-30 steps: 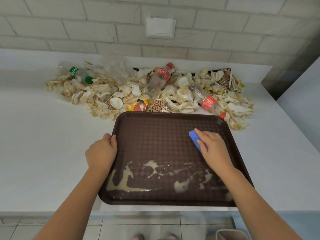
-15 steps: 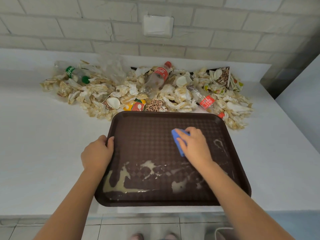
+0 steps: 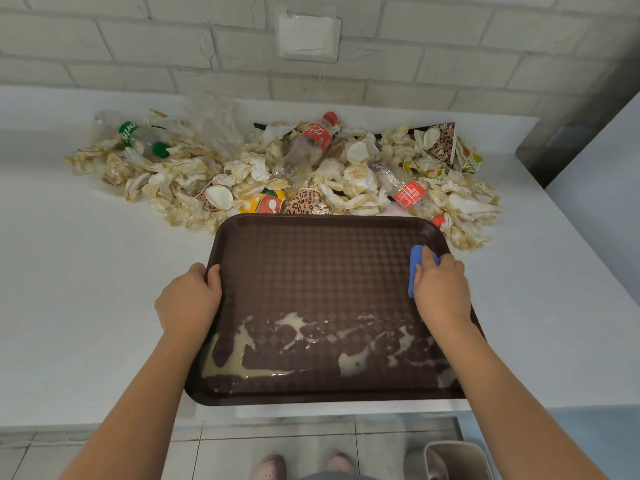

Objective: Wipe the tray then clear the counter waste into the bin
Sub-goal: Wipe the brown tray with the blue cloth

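A brown textured tray (image 3: pixel 311 271) lies on the white counter, its near edge just over the counter's front. Pale creamy liquid (image 3: pixel 298 344) is smeared across the tray's near half. My left hand (image 3: pixel 188 299) grips the tray's left rim. My right hand (image 3: pixel 441 291) holds a blue sponge (image 3: pixel 415 271) against the tray's right side. Behind the tray spreads a heap of waste (image 3: pixel 263 174): crumpled stained napkins, plastic bottles and paper cups.
A light bin (image 3: pixel 457 460) stands on the tiled floor at the lower right, below the counter's edge. My feet (image 3: pixel 301 465) show beneath the tray. A brick wall with a white cover plate (image 3: pixel 308 36) backs the counter. A white surface (image 3: pixel 609 188) rises at the right.
My right hand has swept the sponge from the tray's middle to its right side. The small streak seen there half a second ago is gone. My left hand has kept its hold on the rim.
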A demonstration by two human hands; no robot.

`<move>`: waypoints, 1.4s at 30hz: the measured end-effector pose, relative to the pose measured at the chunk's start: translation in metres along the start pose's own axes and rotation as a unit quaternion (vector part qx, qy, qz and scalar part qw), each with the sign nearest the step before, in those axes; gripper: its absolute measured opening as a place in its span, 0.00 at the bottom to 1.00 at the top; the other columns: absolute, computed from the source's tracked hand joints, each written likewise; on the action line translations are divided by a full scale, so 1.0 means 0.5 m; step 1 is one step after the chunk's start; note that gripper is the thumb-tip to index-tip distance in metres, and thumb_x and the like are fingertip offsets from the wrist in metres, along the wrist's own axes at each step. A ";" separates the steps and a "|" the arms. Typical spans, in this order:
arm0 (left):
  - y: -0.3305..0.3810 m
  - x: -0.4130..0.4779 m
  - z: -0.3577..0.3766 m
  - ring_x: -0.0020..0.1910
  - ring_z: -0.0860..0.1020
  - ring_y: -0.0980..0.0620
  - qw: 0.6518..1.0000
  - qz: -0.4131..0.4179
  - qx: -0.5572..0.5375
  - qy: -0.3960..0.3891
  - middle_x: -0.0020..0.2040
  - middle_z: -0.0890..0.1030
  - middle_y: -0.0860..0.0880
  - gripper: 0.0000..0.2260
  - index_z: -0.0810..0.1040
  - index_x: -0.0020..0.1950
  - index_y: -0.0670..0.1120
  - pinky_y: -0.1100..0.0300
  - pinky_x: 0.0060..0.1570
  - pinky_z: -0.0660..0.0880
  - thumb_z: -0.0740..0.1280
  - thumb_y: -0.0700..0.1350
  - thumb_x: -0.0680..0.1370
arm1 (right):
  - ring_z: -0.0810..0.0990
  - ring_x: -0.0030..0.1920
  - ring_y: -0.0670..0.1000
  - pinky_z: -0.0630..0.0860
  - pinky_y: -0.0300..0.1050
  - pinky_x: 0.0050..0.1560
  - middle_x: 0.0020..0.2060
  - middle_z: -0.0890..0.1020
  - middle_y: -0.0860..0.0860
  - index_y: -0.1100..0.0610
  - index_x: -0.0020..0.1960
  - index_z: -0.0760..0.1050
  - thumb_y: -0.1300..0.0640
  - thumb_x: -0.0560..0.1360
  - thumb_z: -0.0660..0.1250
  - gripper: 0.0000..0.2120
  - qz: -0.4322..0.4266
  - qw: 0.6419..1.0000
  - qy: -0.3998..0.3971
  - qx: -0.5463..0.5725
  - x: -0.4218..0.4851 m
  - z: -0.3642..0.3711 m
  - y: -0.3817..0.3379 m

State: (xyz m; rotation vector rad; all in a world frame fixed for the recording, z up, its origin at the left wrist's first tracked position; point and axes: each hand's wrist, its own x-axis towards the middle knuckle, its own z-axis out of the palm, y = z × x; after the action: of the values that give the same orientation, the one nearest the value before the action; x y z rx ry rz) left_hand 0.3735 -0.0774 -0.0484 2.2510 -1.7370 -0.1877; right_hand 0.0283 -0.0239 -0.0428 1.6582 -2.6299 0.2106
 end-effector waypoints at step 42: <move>-0.004 -0.001 -0.003 0.30 0.68 0.48 1.000 0.018 -0.012 0.006 0.28 0.68 0.49 0.15 0.72 0.42 0.42 0.60 0.27 0.58 0.55 0.51 0.81 | 0.75 0.38 0.55 0.77 0.48 0.33 0.40 0.76 0.55 0.58 0.53 0.78 0.65 0.65 0.74 0.17 -0.207 0.966 0.040 0.151 -0.202 0.032 -0.278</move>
State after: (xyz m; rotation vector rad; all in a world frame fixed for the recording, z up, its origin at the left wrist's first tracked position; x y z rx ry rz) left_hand 0.3757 -0.0762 -0.0477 2.1978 -1.7595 -0.1868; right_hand 0.1979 0.0058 -0.0540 2.1882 -2.2088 0.6727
